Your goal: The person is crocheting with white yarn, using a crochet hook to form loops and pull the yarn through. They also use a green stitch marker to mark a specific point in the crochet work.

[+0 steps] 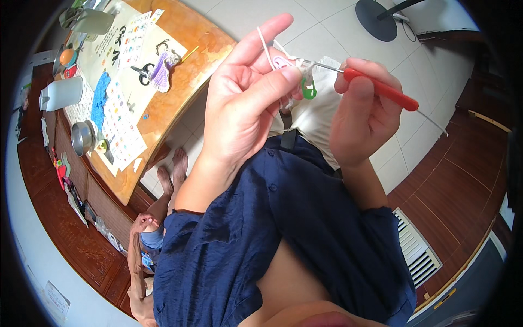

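Observation:
My left hand (234, 103) pinches a small piece of white crochet work (306, 68) between thumb and fingers. White yarn (264, 42) loops over its raised index finger. From the piece hangs a green stitch marker (309, 90), and a pale purple patch shows beside the thumb. In my right hand (365, 122) is a crochet hook (387, 94) with a red handle, held like a pencil. Its metal shaft points left, and the tip meets the white stitches. A second thin metal end sticks out behind the handle. The exact loop on the tip is too small to make out.
On the wooden table (204, 41) at the left lie black scissors (143, 74), a purple-and-white crocheted piece (162, 71), blue knitted fabric (100, 101), a metal cup (83, 137) and printed sheets. Another person's arm (136, 250) shows lower left. A round black stand base (376, 20) is at the top right.

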Demonstrator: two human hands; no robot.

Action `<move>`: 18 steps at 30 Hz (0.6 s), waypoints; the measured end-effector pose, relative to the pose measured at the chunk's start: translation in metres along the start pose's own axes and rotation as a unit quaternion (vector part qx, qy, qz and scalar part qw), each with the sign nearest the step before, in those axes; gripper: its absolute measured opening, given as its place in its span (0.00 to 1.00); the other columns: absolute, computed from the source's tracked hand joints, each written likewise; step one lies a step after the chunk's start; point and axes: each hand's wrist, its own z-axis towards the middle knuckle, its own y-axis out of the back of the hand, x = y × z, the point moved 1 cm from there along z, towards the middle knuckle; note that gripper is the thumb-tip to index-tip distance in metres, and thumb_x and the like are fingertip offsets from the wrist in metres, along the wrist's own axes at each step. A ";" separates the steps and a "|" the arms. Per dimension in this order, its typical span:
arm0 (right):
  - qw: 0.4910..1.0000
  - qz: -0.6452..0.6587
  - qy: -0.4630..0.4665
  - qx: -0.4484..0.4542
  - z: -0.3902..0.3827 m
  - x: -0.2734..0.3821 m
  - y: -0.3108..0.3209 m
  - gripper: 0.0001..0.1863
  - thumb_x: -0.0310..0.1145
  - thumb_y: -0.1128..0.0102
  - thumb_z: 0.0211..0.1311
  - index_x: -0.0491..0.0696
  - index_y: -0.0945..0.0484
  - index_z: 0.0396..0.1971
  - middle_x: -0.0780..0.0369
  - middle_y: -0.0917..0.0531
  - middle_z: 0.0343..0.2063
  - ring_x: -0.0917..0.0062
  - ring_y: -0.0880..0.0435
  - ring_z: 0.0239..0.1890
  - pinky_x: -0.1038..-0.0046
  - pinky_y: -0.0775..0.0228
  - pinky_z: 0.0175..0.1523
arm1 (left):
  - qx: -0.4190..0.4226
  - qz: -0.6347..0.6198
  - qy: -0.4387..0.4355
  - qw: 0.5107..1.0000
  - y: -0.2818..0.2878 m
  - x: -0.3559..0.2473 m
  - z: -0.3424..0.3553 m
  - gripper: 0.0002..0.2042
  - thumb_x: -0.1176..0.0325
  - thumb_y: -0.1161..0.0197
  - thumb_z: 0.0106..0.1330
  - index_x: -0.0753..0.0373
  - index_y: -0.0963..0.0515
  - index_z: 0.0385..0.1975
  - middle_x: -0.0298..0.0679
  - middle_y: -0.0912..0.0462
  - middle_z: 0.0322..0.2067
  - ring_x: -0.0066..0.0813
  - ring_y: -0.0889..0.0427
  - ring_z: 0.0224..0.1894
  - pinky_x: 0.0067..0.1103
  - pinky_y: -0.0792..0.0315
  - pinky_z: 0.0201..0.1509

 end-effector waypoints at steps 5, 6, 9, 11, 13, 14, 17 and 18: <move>0.998 0.046 -0.021 -0.041 -0.001 -0.007 -0.001 0.12 0.34 0.44 0.71 0.40 0.24 0.44 0.61 0.20 0.30 0.83 0.24 0.30 0.83 0.33 0.37 | 0.040 0.008 -0.002 0.999 -0.002 -0.001 -0.001 0.30 0.79 0.45 0.66 0.72 0.45 0.68 0.37 0.19 0.35 0.24 0.18 0.40 0.24 0.22 0.48; 0.997 0.061 -0.024 -0.029 0.000 -0.009 0.000 0.12 0.34 0.46 0.72 0.40 0.24 0.44 0.61 0.20 0.29 0.84 0.24 0.30 0.82 0.33 0.38 | 0.008 0.010 0.006 1.000 -0.007 -0.002 -0.002 0.30 0.80 0.43 0.65 0.72 0.42 0.67 0.36 0.20 0.33 0.23 0.19 0.36 0.20 0.24 0.44; 0.997 0.075 -0.031 0.001 0.002 -0.010 0.003 0.13 0.35 0.48 0.73 0.40 0.24 0.43 0.61 0.20 0.27 0.83 0.24 0.30 0.81 0.32 0.39 | -0.006 0.013 0.009 1.000 -0.007 -0.002 -0.002 0.29 0.81 0.41 0.63 0.71 0.39 0.66 0.35 0.21 0.31 0.21 0.20 0.32 0.15 0.27 0.39; 0.996 0.084 -0.036 0.011 0.004 -0.010 0.006 0.13 0.35 0.48 0.73 0.40 0.24 0.43 0.61 0.20 0.28 0.83 0.24 0.30 0.81 0.32 0.39 | 0.013 0.012 0.005 1.000 -0.006 -0.003 -0.002 0.29 0.82 0.41 0.63 0.72 0.39 0.66 0.34 0.22 0.31 0.21 0.21 0.33 0.15 0.27 0.38; 0.995 0.092 -0.040 0.021 0.005 -0.011 0.010 0.12 0.35 0.48 0.73 0.40 0.24 0.43 0.61 0.20 0.28 0.83 0.24 0.30 0.81 0.32 0.39 | 0.017 0.000 0.030 0.999 -0.007 -0.005 -0.002 0.29 0.82 0.42 0.63 0.72 0.39 0.66 0.34 0.23 0.31 0.21 0.21 0.33 0.15 0.28 0.37; 0.994 0.094 -0.034 0.033 0.007 -0.012 0.011 0.12 0.35 0.48 0.73 0.40 0.24 0.43 0.61 0.20 0.28 0.82 0.23 0.30 0.81 0.32 0.39 | 0.018 0.000 0.030 0.999 -0.006 -0.005 -0.002 0.29 0.82 0.42 0.63 0.72 0.39 0.66 0.34 0.23 0.31 0.21 0.21 0.33 0.15 0.28 0.37; 0.993 0.101 -0.019 0.051 0.009 -0.012 0.012 0.12 0.34 0.48 0.73 0.40 0.24 0.43 0.60 0.19 0.30 0.82 0.23 0.30 0.80 0.31 0.39 | 0.050 0.048 0.028 0.997 -0.002 -0.006 -0.001 0.31 0.78 0.45 0.63 0.75 0.44 0.68 0.36 0.25 0.33 0.25 0.21 0.34 0.24 0.22 0.43; 0.993 0.106 -0.010 0.058 0.010 -0.011 0.012 0.11 0.33 0.48 0.73 0.40 0.24 0.43 0.60 0.19 0.31 0.82 0.22 0.31 0.80 0.31 0.39 | 0.054 0.051 0.029 0.997 -0.002 -0.006 0.000 0.31 0.78 0.44 0.63 0.75 0.44 0.68 0.36 0.25 0.33 0.25 0.21 0.34 0.24 0.22 0.43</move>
